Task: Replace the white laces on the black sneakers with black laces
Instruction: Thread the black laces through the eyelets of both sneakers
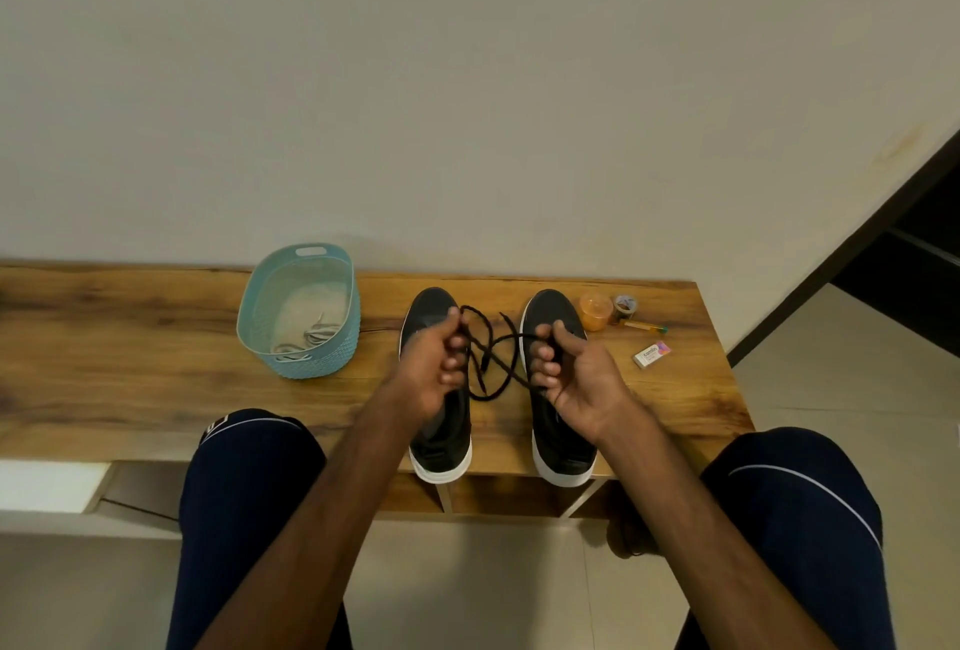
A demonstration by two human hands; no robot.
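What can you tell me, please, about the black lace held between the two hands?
The black lace is a thin, twisted-looking cord, seemingly fabric. It hangs slack in crossed loops above the wooden table, between the left sneaker and right sneaker. The left hand grips one part, the right hand pinches another; one end dangles free between them.

head-worn camera looks forward and down, close over the table [130, 363]
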